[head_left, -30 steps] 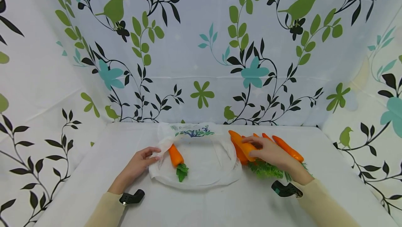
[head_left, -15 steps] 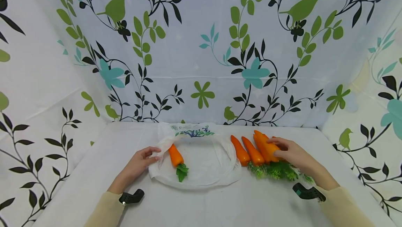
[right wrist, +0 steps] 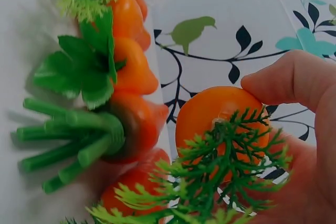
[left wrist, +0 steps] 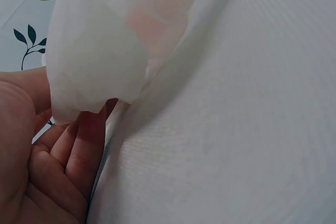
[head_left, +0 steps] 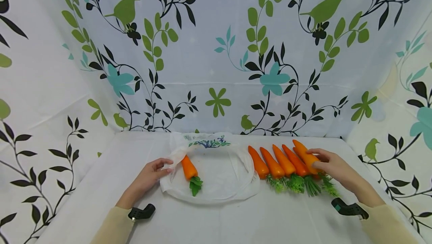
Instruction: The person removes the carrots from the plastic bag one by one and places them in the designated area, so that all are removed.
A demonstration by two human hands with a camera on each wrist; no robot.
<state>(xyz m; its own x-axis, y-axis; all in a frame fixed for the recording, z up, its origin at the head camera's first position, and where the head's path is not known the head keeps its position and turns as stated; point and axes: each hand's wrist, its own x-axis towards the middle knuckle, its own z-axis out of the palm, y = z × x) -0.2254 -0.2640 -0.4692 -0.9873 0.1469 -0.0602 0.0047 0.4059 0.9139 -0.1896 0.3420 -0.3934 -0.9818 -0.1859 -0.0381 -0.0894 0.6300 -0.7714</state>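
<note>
My right hand [head_left: 334, 165] grips an orange carrot [head_left: 305, 156] with a feathery green top, at the right end of a row of carrots. In the right wrist view the held carrot [right wrist: 207, 114] shows its blunt end, with thumb and fingers around it and another carrot [right wrist: 134, 190] beside it. My left hand [head_left: 153, 174] pinches the left edge of a thin white plastic bag [head_left: 222, 176]. Inside the bag's mouth lies one carrot [head_left: 189, 167] with leafy greens. In the left wrist view, bag film [left wrist: 100, 61] covers part of the fingers.
Several carrots [head_left: 270, 163] lie side by side right of the bag, tips pointing away, green tops towards me. The white table [head_left: 219, 221] ends at a patterned cloth [head_left: 216, 49] at the back. A tree print [head_left: 209, 142] marks the bag's far side.
My right hand has moved right with the carrot, from beside the bag to the row's right end. More of the row is uncovered now. My left hand stays on the bag.
</note>
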